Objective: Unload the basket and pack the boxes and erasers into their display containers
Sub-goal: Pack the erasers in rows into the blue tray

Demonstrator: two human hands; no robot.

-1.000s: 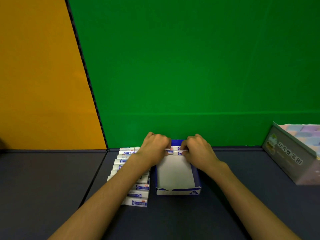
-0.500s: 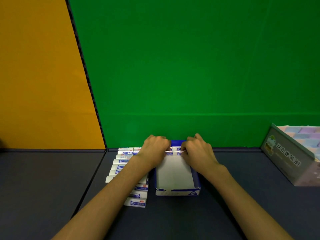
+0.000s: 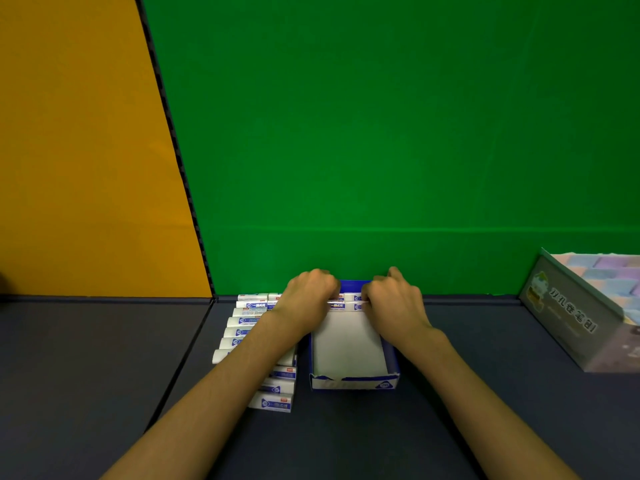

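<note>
A blue and white display tray (image 3: 390, 362) lies on the dark table, its white floor mostly bare. At its far end stand a few white erasers with blue labels (image 3: 341, 303). My left hand (image 3: 306, 301) and my right hand (image 3: 394, 303) both reach into that far end with curled fingers and grip these erasers from either side. Left of the tray, several more erasers (image 3: 247, 322) lie in a row, partly hidden under my left forearm.
A grey display box (image 3: 568, 317) filled with pastel boxes stands at the right edge. A green backdrop rises right behind the tray, an orange panel on the left. A seam (image 3: 187, 348) splits the dark tabletop.
Both hands have stayed at the tray's far end on the erasers. The view has shifted slightly; nothing else has moved.
</note>
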